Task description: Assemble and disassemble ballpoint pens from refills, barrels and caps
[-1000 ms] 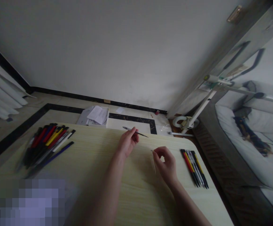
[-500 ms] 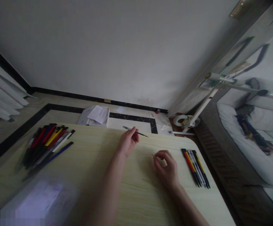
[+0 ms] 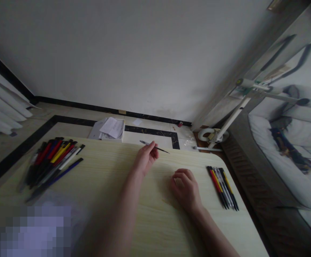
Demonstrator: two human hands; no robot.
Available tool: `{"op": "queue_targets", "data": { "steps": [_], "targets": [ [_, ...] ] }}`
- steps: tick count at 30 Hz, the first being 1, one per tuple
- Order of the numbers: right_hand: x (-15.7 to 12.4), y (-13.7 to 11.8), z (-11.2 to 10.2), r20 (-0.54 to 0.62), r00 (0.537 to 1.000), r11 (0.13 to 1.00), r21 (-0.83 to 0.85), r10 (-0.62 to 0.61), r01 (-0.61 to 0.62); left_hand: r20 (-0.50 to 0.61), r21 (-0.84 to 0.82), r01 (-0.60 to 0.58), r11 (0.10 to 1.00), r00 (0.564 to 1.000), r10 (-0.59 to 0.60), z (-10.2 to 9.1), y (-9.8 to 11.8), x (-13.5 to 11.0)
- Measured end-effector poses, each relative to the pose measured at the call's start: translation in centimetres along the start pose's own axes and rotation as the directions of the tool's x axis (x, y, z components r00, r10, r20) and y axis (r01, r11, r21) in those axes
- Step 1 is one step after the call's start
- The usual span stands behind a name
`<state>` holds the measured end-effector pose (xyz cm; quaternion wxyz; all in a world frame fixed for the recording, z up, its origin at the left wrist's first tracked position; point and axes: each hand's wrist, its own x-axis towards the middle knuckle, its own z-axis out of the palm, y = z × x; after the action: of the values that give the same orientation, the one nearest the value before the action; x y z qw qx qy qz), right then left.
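Note:
My left hand (image 3: 146, 157) is closed in a pinch around a slim pen (image 3: 146, 143) above the far edge of the table. The pen's left part is greyish and thicker; its right part tapers to a thin dark rod like a refill. My right hand (image 3: 185, 187) is low over the tabletop, right of and nearer than the left, with fingers curled to the thumb. Whatever it may pinch is hidden. Right of it, several pens (image 3: 222, 187) lie side by side in a row, red, yellow, clear and black. A heap of mixed pens (image 3: 55, 157) lies at the left.
A pale wooden table (image 3: 155, 221) is under my hands. A blurred plastic bag (image 3: 75, 214) lies at the near left. Beyond the far edge, a box with papers (image 3: 111, 128) sits on the floor. A white exercise frame (image 3: 232, 117) and a grey sofa (image 3: 267, 142) stand at the right.
My right hand has turned and its fingers have curled in more, hiding the small thing at its fingertips. My left hand keeps its hold on the pen, nearly unmoved.

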<state>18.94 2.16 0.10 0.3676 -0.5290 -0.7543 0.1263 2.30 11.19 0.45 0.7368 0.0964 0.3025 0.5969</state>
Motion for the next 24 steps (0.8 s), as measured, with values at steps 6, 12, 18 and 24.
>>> {"op": "queue_targets", "data": {
  "steps": [6, 12, 18, 24],
  "targets": [
    [-0.15, -0.21, 0.20, -0.015, 0.999, 0.996, -0.086, -0.038, 0.037, -0.013, -0.013, 0.026, 1.000, 1.000, -0.026, -0.04, -0.01, 0.09],
    [-0.16, -0.32, 0.14, 0.001, 0.999, 0.992, -0.121, -0.037, 0.036, -0.009, -0.023, 0.014, 1.000, 1.000, -0.015, 0.02, -0.06, 0.10],
    [-0.16, -0.24, 0.23, 0.022, 1.000, 0.989, -0.146, -0.017, 0.020, -0.016, -0.027, 0.023, 0.999, 1.000, -0.024, 0.03, -0.08, 0.14],
    [-0.05, -0.10, 0.21, 0.035, 0.999, 0.985, -0.171, -0.011, 0.017, -0.008, -0.013, 0.004, 1.000, 1.000, -0.004, 0.02, -0.04, 0.10]
  ]
}}
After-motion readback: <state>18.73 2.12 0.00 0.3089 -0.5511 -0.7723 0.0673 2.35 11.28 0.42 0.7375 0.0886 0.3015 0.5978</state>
